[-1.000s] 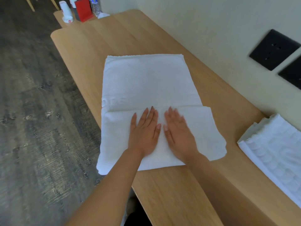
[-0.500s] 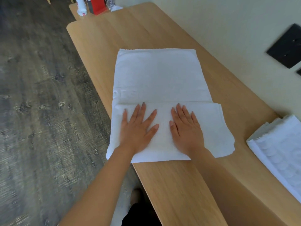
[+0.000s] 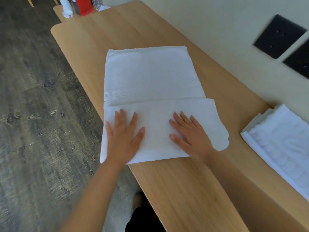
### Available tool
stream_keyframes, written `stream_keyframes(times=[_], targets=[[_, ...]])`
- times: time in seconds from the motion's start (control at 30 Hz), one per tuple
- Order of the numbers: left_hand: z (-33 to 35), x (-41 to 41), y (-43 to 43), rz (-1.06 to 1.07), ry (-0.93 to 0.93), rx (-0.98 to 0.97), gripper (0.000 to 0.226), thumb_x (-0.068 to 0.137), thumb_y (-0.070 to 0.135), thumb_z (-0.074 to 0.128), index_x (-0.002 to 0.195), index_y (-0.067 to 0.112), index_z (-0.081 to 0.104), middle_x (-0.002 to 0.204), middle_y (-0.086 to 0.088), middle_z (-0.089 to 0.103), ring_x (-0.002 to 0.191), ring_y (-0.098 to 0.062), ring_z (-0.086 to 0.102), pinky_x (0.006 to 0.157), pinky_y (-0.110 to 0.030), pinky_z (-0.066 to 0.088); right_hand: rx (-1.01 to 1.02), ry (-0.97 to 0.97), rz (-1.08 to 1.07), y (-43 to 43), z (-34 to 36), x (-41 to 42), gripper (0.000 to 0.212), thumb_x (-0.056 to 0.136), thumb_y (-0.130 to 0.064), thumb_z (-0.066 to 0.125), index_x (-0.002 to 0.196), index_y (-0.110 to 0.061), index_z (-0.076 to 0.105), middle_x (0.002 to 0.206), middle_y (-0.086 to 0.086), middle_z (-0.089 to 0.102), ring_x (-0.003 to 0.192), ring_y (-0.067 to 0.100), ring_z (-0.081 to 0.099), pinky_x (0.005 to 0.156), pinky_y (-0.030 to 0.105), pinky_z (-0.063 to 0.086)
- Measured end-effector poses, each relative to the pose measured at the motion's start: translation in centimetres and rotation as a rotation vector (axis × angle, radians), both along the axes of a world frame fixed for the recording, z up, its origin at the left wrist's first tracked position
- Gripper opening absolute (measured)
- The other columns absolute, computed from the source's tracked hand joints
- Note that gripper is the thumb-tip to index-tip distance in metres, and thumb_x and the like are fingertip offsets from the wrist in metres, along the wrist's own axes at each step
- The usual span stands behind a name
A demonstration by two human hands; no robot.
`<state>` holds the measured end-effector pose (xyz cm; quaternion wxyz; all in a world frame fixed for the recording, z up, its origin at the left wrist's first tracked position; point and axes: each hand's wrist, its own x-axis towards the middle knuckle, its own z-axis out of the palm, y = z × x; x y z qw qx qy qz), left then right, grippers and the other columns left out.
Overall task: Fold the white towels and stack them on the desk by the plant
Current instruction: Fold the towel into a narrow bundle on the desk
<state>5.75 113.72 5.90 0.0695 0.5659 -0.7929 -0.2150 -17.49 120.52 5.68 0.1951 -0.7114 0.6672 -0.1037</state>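
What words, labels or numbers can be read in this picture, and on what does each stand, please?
"ORS": faint raised letters in the white towel, near its left edge just above the folded flap; any further letters cannot be made out.
On the white bottle at the far end: a red label, too blurred to read.
On the red box beside it: nothing readable.

1. The setting is reading as a guest room, likely a hotel's.
2. A long wooden desk (image 3: 184,190) is running along a cream wall (image 3: 217,22) bearing black socket plates (image 3: 280,36).
3. Dark plank floor (image 3: 33,114) is lying beside it.
4. White towels (image 3: 150,72), one bearing embossed lettering, are lying on the desk.
5. A bottle (image 3: 66,9) and red box (image 3: 84,5) are standing at its far end.
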Motion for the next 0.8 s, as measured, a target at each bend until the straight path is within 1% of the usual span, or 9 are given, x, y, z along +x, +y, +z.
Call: stream_keyframes(times=[0.07, 0.13, 0.23, 0.3, 0.33, 0.43, 0.53, 0.67, 0.8], targets=[[0.6, -1.9, 4.1, -0.032, 0.229, 0.083, 0.071, 0.079, 0.076, 0.003, 0.143, 0.045, -0.002, 0.158, 0.008, -0.010, 0.141, -0.004, -0.025, 0.107, -0.025, -0.031, -0.026, 0.130, 0.078, 2.2, -0.2, -1.6, 0.092, 0.079, -0.084, 0.010, 0.153, -0.030, 0.013, 0.159, -0.011, -0.002, 0.145, 0.002, -0.014, 0.119, 0.035, -0.011], [0.1, -3.4, 7.7, -0.086, 0.233, 0.012, 0.066, 0.083, 0.076, 0.001, 0.142, 0.047, 0.007, 0.155, 0.013, -0.003, 0.142, 0.000, -0.020, 0.111, -0.030, -0.026, -0.054, 0.221, 0.104, 3.6, -0.6, -2.7, 0.101, 0.074, -0.089, 0.022, 0.153, -0.029, 0.012, 0.160, -0.007, 0.000, 0.147, 0.008, -0.011, 0.118, 0.042, -0.008], [0.1, -5.0, 10.6, 0.066, 0.496, -0.014, 0.049, 0.092, 0.066, 0.026, 0.134, 0.045, 0.041, 0.153, 0.014, 0.026, 0.144, 0.004, 0.003, 0.115, -0.026, -0.016, -0.060, 0.161, 0.063, 4.3, -0.8, -2.5, 0.097, 0.077, -0.085, 0.026, 0.153, -0.027, 0.013, 0.161, -0.005, 0.002, 0.147, 0.010, -0.009, 0.118, 0.042, -0.009], [1.9, -5.7, 11.6, 0.379, 0.874, 0.213, 0.026, 0.091, 0.053, 0.052, 0.113, 0.042, 0.061, 0.132, 0.019, 0.055, 0.130, 0.009, 0.036, 0.115, -0.023, 0.016, -0.120, -0.064, -0.134, 4.9, -0.5, -0.8, 0.081, 0.084, -0.074, 0.036, 0.148, -0.024, 0.032, 0.156, -0.008, 0.019, 0.147, 0.006, 0.009, 0.120, 0.035, 0.001], [2.6, -5.9, 12.0, 0.555, 1.031, 0.339, 0.018, 0.090, 0.044, 0.060, 0.104, 0.035, 0.066, 0.117, 0.016, 0.065, 0.116, 0.006, 0.052, 0.105, -0.023, 0.034, -0.171, -0.202, -0.284, 5.3, -0.1, 0.3, 0.069, 0.087, -0.066, 0.046, 0.141, -0.023, 0.046, 0.149, -0.011, 0.036, 0.141, 0.002, 0.025, 0.118, 0.031, 0.014], [3.0, -5.8, 12.1, 0.866, 1.101, 0.629, 0.023, 0.091, 0.041, 0.058, 0.088, 0.020, 0.067, 0.091, 0.005, 0.070, 0.088, -0.011, 0.064, 0.080, -0.029, 0.049, -0.240, -0.484, -0.642, 6.9, 1.5, 3.4, 0.021, 0.089, -0.046, 0.062, 0.096, -0.027, 0.069, 0.098, -0.020, 0.067, 0.095, -0.008, 0.058, 0.083, 0.021, 0.046], [2.5, -5.9, 10.9, 0.961, 1.127, 0.883, 0.030, 0.089, 0.051, 0.055, 0.093, 0.022, 0.062, 0.097, -0.005, 0.068, 0.092, -0.018, 0.066, 0.081, -0.037, 0.054, 0.055, -0.697, -0.731, 7.5, 2.9, 5.3, 0.042, 0.088, -0.051, 0.058, 0.067, -0.015, 0.063, 0.064, -0.005, 0.064, 0.061, 0.009, 0.059, 0.061, 0.028, 0.046], [2.5, -6.9, 8.7, 1.112, 1.361, 0.975, 0.040, 0.084, 0.040, 0.068, 0.112, 0.013, 0.056, 0.109, -0.014, 0.066, 0.092, -0.025, 0.067, 0.061, -0.031, 0.056, 0.476, -1.011, -0.942, 7.2, 3.3, 6.4, 0.045, 0.088, -0.055, 0.056, 0.091, -0.011, 0.066, 0.088, 0.007, 0.073, 0.076, 0.017, 0.072, 0.065, 0.031, 0.056], [2.9, -7.6, 8.4, 1.230, 1.523, 0.963, 0.051, 0.085, 0.021, 0.071, 0.128, 0.008, 0.049, 0.118, -0.015, 0.061, 0.096, -0.027, 0.063, 0.064, -0.034, 0.054, 0.418, -1.500, -1.128, 5.9, 3.1, 6.6, 0.033, 0.087, -0.043, 0.064, 0.104, -0.015, 0.059, 0.103, 0.011, 0.069, 0.095, 0.021, 0.067, 0.076, 0.031, 0.055]])
